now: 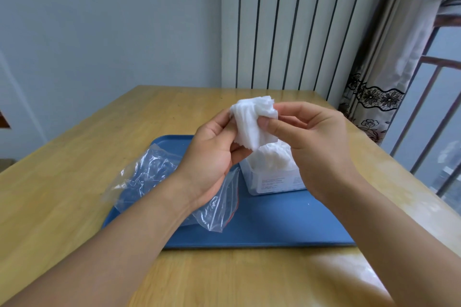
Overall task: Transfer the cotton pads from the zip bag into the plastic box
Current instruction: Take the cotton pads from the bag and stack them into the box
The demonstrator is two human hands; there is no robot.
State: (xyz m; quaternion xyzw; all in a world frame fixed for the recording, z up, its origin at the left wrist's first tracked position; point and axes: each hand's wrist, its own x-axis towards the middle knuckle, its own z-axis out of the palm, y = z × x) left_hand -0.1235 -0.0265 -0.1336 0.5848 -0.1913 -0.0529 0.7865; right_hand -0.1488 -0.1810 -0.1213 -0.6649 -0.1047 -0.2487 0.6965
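- A wooden table fills the lower view, pushed against a pale wall with a white ribbed radiator behind it and a patterned curtain at the right, beside a railed window.
- A blue tray lies flat on the table, its long side running left to right.
- A clear zip bag lies crumpled and flattened on the tray's left part, spilling a little over the tray's left edge onto the wood; the person's left forearm passes over it.
- A translucent plastic box stands upright on the tray's right part, just beside the bag, with cotton pads heaped above its rim — printed text on its front is too small to read.
- The left hand is raised above the tray, palm turned up, fingers curled round the left side and lower edge of a stack of cotton pads.
- The right hand holds the same stack from the right, thumb on the near face and fingers curled behind it, pinching it.
- The stack hangs in the air between the two hands, directly above the box, its layers fanned and slightly askew.
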